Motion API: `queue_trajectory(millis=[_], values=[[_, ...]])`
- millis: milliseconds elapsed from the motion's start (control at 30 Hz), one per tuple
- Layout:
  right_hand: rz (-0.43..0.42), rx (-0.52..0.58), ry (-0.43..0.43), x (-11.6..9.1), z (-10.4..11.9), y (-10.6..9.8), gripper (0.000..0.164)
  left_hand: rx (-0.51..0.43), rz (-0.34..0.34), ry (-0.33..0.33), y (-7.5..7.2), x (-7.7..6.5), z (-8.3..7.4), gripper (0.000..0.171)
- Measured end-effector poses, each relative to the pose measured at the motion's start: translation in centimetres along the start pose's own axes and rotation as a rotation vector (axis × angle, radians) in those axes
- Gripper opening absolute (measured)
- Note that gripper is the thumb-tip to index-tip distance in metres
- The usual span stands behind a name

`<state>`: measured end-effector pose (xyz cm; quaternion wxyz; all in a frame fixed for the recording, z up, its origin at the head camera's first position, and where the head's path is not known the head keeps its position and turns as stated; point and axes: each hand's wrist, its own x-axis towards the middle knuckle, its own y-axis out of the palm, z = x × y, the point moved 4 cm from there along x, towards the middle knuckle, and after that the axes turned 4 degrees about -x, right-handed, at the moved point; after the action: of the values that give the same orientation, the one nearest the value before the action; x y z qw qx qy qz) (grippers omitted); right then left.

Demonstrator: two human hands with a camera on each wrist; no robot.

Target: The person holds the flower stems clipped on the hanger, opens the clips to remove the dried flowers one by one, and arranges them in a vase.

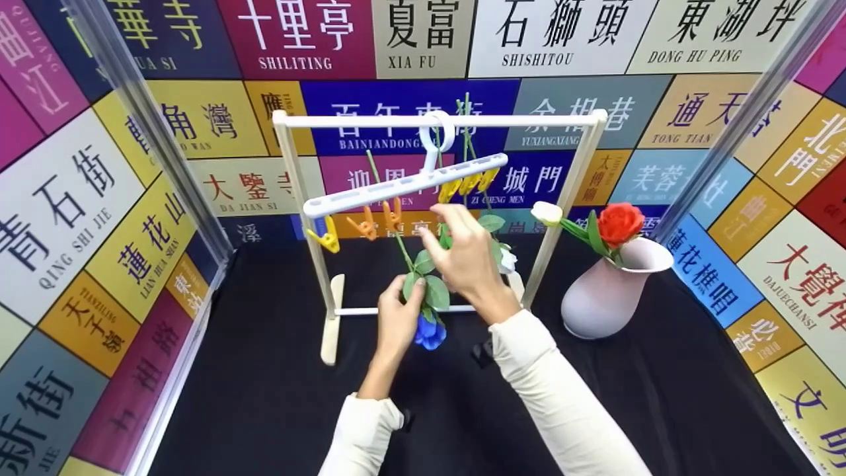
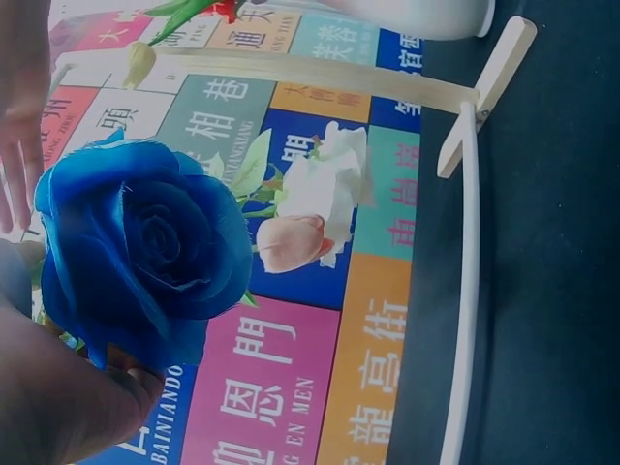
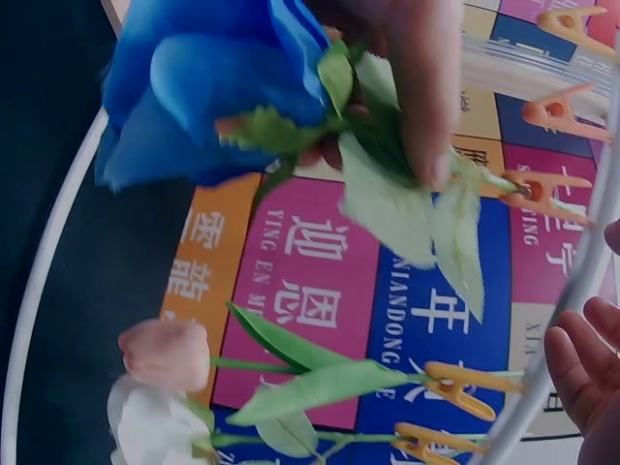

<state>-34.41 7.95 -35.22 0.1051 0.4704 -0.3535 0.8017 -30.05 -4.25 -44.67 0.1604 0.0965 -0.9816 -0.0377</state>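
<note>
A blue rose (image 1: pixel 431 332) hangs head down below a white hanger (image 1: pixel 406 188), its leafy stem running up to an orange clip (image 1: pixel 392 213). My left hand (image 1: pixel 395 311) pinches that stem at the leaves, just above the bloom. Beneath the hanger bar, my right hand (image 1: pixel 466 248) is raised with loosely bent fingers and holds nothing. In the right wrist view its fingers (image 3: pixel 581 363) are beside the hanger bar. A pink tulip (image 3: pixel 165 355) and a white rose (image 3: pixel 155 421) hang from yellow-orange clips (image 3: pixel 465 383) on the same hanger.
The hanger tilts on the top rail (image 1: pixel 363 121) of a wooden rack. Another orange clip (image 1: pixel 362 223) and a yellow clip (image 1: pixel 325 235) hang at its left end. On the right, a white vase (image 1: pixel 598 301) holds a red rose (image 1: pixel 620 223) and a white tulip (image 1: pixel 547 213).
</note>
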Motion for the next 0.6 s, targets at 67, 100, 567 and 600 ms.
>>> queue_trajectory(millis=[67, 100, 567, 600], values=[[0.009, -0.001, 0.011, 0.0, 0.2, 0.6, 0.031, -0.003, 0.007, 0.002, 0.0, 0.0, 0.0, 0.015], [0.011, 0.006, 0.013, 0.0, 0.3, 0.8, 0.031, -0.006, 0.008, 0.000, 0.0, 0.0, 0.0, 0.015], [0.025, 0.032, 0.047, 0.8, 1.7, 3.9, 0.033, 0.010, 0.035, -0.026, 0.1, 0.1, 0.3, 0.016], [0.021, 0.035, 0.055, 0.9, 1.7, 4.0, 0.033, 0.010, 0.037, -0.027, 0.1, 0.2, 0.3, 0.016]])
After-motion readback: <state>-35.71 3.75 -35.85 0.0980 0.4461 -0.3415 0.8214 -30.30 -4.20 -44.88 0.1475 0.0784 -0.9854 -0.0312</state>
